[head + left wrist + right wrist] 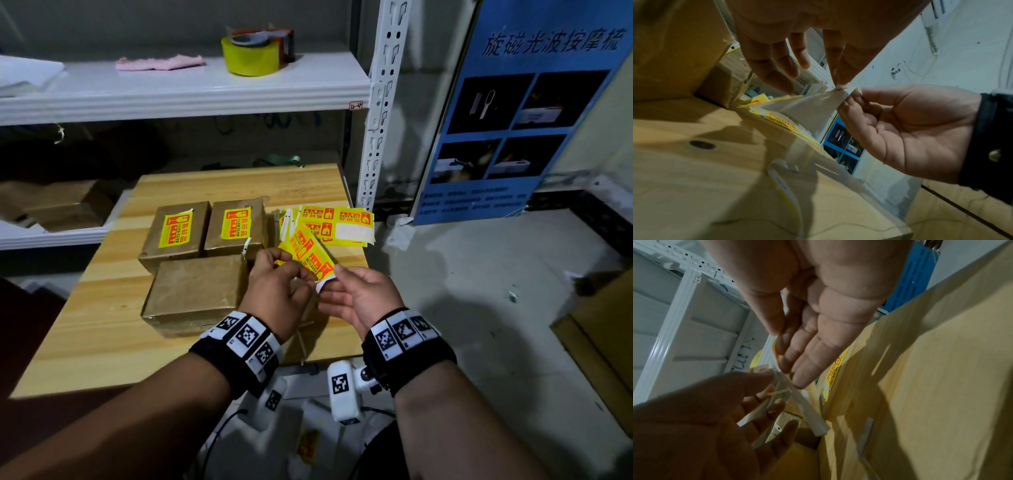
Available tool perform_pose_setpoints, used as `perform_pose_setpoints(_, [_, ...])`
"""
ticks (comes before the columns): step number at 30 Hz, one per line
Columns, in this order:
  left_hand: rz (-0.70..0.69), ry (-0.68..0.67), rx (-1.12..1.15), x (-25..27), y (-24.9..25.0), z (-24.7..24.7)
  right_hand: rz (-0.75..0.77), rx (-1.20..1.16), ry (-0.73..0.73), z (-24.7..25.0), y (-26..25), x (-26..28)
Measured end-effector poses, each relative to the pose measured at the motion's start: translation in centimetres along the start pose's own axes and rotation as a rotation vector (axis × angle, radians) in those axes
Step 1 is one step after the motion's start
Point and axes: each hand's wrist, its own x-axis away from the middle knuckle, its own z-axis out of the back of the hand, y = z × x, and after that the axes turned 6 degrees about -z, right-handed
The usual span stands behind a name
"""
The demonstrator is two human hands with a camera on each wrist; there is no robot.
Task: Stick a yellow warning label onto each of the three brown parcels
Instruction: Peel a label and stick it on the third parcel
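Observation:
Three brown parcels sit on the wooden table (102, 342). The two at the back, the left parcel (156, 240) and the middle parcel (217, 236), each carry a yellow warning label. The front parcel (197, 291) has a bare top. Just right of it, above the table, both hands hold one yellow label (310, 255) on its white backing (812, 105). My left hand (301, 274) pinches a near corner between thumb and forefinger. My right hand (334, 274) pinches the white backing at the same corner. A pile of spare yellow labels (337, 224) lies behind.
A white metal shelf unit (380, 113) stands behind the table, with a yellow tape roll (251, 56) and a pink cloth (161, 62) on its upper board. A blue poster (513, 113) leans at the right. Thin paper strips (305, 332) lie near the table's front edge.

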Motion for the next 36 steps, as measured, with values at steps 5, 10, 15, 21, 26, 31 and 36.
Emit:
perform_pose_setpoints(5, [0.05, -0.024, 0.18, -0.3, 1.1, 0.3, 0.043, -0.011, -0.016, 0.0, -0.1, 0.1])
perform_pose_setpoints(10, [0.175, -0.039, 0.422, -0.6, 2.1, 0.8, 0.087, -0.003, -0.031, 0.3, 0.0, -0.1])
perform_pose_setpoints(15, [0.128, -0.069, 0.339, -0.6, 1.7, 1.0, 0.103, 0.04, -0.053, 0.6, 0.2, -0.2])
perform_pose_setpoints(21, [0.294, -0.108, 0.615, -0.9, 2.3, 1.5, 0.135, 0.087, -0.01, 0.4, 0.2, -0.5])
perform_pose_setpoints(26, [0.249, -0.086, 0.466, -0.8, 2.9, 1.5, 0.155, 0.12, 0.001, 0.4, 0.3, -0.7])
perform_pose_setpoints(31, [0.169, -0.054, 0.332, -0.9, 2.8, 1.2, 0.164, 0.152, -0.011, 0.6, 0.2, -0.5])
perform_pose_setpoints(36, [0.2, -0.024, 0.321, -0.9, 2.1, 0.8, 0.153, 0.226, 0.109, 0.7, 0.4, -1.1])
